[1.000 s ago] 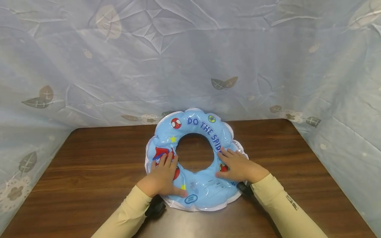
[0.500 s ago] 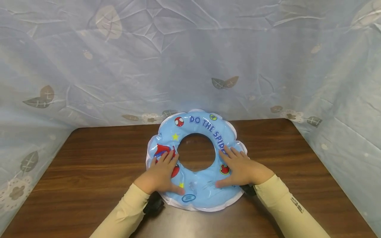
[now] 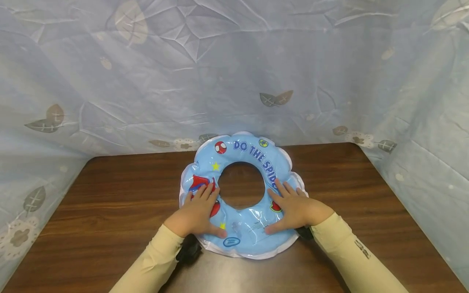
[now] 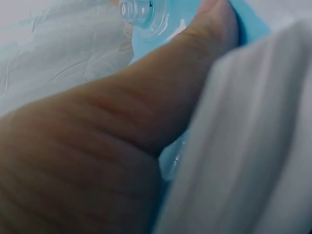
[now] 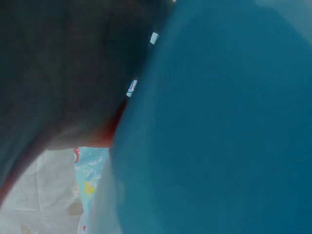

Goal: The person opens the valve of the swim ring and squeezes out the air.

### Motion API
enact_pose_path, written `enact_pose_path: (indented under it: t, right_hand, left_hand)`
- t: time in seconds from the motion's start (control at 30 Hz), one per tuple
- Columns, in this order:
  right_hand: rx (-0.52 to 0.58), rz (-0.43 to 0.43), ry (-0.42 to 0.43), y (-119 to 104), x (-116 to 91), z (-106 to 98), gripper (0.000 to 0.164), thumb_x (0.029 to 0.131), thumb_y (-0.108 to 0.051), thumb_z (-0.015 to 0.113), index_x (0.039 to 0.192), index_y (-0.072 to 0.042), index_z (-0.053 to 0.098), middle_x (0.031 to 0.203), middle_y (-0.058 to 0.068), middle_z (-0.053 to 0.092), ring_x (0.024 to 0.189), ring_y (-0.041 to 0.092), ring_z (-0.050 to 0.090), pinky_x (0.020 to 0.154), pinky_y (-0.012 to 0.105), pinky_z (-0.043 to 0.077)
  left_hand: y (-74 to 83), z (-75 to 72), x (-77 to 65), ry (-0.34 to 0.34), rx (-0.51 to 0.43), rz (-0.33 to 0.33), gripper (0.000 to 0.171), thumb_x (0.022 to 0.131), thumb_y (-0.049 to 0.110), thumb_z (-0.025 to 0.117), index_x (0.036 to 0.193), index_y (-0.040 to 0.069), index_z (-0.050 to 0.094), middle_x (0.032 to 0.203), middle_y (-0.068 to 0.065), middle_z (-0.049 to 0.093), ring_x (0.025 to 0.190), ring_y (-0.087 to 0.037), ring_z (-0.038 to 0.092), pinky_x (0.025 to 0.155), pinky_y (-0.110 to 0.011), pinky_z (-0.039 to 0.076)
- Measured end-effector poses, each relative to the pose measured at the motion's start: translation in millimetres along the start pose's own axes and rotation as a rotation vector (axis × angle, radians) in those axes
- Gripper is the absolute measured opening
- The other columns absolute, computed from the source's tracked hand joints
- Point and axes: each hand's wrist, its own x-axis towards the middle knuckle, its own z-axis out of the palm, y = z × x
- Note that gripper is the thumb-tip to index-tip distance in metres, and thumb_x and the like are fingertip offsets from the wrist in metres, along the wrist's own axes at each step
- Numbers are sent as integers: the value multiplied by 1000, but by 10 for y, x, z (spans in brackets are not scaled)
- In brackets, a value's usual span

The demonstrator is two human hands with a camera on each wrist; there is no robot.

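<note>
A light blue inflatable swim ring (image 3: 253, 221) with a scalloped edge, red prints and the words "DO THE SPID..." lies on the table. Spread across its left side is my left hand (image 3: 196, 215), fingers straight and the thumb stretched toward the near part. My right hand (image 3: 296, 207) rests on the right side the same way, fingers apart. In the left wrist view a clear air valve (image 4: 139, 10) stands up beside the thumb (image 4: 195, 44). The ring's blue underside or edge (image 5: 219, 122) fills much of the right wrist view, which is dark and close.
The dark wood-grain table (image 3: 121, 203) has its far edge just behind the ring. A pale grey-blue cloth (image 3: 205, 73) with leaf prints hangs behind and on both sides. Dark wrist-worn devices (image 3: 188, 249) sit under both wrists.
Over the last second the ring has shifted very slightly to the right and turned a little, and my right hand has slid slightly right with it. In the last half second almost nothing has moved.
</note>
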Motion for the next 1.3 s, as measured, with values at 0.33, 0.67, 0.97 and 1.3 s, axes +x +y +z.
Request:
enact_pose_path:
  t: [0.33,0.67,0.97,1.3]
  right_hand:
    - [-1,3,-5,-5,22,55,125,74,-79,72,164,-7,24,172,22,-3,156,51,1,117,76,2]
    - [-10,11,1,-20,39,84,124,76,-78,71,165,-7,23,172,22,-5,156,50,0,117,76,1]
    - [-10,17,-5,-39,41,70,123,77,-77,71,165,-7,22,172,22,-5,156,50,0,118,75,1]
    - [-16,11,-1,-34,44,73,123,76,-78,71,165,-7,22,172,22,-5,156,50,1,117,76,1]
  left_hand:
    - [4,17,11,0,28,3,127,68,66,85,164,7,26,170,-19,20,156,-46,15,118,-74,15]
    - [-9,20,23,-15,23,1,128,70,67,84,165,7,23,171,-19,16,156,-46,12,118,-74,14]
    - [-6,10,10,-27,12,-11,129,70,67,84,165,8,21,172,-18,14,157,-45,10,119,-73,12]
    - [-19,24,6,-26,11,-6,129,70,68,84,165,8,20,172,-18,14,157,-45,10,119,-73,12]
